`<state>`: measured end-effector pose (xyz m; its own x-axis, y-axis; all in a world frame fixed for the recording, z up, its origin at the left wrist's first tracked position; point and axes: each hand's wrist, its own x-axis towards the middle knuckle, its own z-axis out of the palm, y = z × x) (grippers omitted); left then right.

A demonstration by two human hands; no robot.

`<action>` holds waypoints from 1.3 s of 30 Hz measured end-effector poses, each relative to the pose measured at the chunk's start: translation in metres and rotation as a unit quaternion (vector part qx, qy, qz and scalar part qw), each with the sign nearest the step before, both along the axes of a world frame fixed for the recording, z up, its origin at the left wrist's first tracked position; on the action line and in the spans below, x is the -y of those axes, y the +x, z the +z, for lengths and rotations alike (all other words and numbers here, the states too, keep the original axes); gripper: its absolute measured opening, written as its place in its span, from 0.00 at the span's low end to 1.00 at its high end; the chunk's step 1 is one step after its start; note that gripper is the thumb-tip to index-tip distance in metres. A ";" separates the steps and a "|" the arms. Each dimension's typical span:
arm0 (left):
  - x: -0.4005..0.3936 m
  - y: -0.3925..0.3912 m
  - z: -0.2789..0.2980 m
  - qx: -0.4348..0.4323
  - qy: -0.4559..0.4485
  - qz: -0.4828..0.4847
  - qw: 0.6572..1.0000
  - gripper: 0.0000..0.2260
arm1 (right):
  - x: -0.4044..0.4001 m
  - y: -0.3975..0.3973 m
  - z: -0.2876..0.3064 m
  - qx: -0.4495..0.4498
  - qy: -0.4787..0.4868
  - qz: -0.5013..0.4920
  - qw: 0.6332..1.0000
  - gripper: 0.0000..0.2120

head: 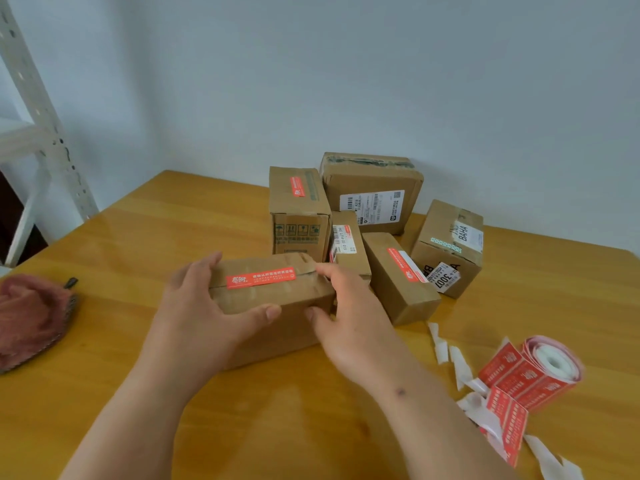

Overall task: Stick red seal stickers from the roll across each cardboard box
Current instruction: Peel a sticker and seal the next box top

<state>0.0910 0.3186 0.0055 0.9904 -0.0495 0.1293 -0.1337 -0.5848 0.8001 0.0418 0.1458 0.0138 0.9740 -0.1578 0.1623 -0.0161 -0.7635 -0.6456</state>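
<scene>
Nearest the camera, two bare forearms are seen reaching over the wooden table [145,237] toward a small cardboard box [273,306]. Well left of all the fingers, a reddish cloth [31,317] lies on the table. The left hand [204,313] is wrapped round the left end of the box, fingers curled over the top edge and the thumb laid along the near face, so the box is held. Between the two sets of fingertips, a red seal sticker [260,277] is stuck lengthwise across the top seam. The right hand [346,317] is set against the right end, index finger over the top corner and thumb on the near face; a light grasp is judged, though motion blur leaves the contact uncertain.

Just beyond the right fingertips, five more boxes are clustered. Three of them carry red stickers; the large box [372,188] and the tilted box [446,247] appear unsealed. Right of the right wrist, the sticker roll [543,372] lies on its side beside peeled backing strips [450,358].

The box is judged light and fairly stiff, though its creased top could dent under pressure; it is best taken by its two short ends. The stickers are thin and limp, best pinched at a free corner
</scene>
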 end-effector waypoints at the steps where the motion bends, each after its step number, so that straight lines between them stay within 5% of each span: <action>1: 0.000 0.002 0.000 -0.002 0.006 0.012 1.000 0.47 | 0.000 0.004 0.000 -0.008 0.010 -0.002 1.000 0.27; 4: -0.002 0.008 -0.002 -0.016 -0.003 0.025 1.000 0.49 | 0.001 0.011 0.002 -0.021 0.046 -0.016 0.999 0.28; 7: -0.005 0.009 0.004 -0.049 -0.112 0.026 0.992 0.44 | 0.004 0.011 0.005 -0.010 0.103 -0.058 0.993 0.26; 11: -0.010 0.011 0.008 -0.165 -0.334 0.007 0.928 0.24 | 0.021 0.006 0.008 -0.014 0.222 -0.161 0.962 0.18; 14: -0.011 0.009 0.005 -0.208 -0.352 -0.002 0.913 0.06 | 0.033 -0.001 0.010 -0.037 0.409 -0.137 0.902 0.13; 17: -0.007 0.007 0.002 -0.219 -0.352 -0.003 0.910 0.02 | 0.041 -0.011 0.015 -0.032 0.474 -0.090 0.875 0.08; 20: 0.000 0.003 0.003 -0.185 -0.364 -0.007 0.913 0.01 | 0.042 -0.017 0.016 -0.019 0.451 -0.073 0.889 0.08; 26: 0.004 0.003 0.012 -0.080 -0.376 0.023 0.923 0.17 | 0.026 -0.019 0.014 -0.011 0.269 -0.011 0.963 0.20; 29: 0.006 0.001 0.010 -0.057 -0.273 0.017 0.960 0.15 | 0.013 -0.015 0.007 -0.054 0.136 0.060 0.987 0.26; 34: 0.013 0.006 -0.014 -0.007 -0.143 0.058 0.988 0.20 | 0.012 -0.012 -0.008 -0.077 0.134 0.088 0.984 0.33; 39: 0.032 0.004 -0.014 0.017 -0.118 0.115 0.986 0.20 | 0.019 -0.009 -0.013 -0.090 0.205 0.096 0.970 0.33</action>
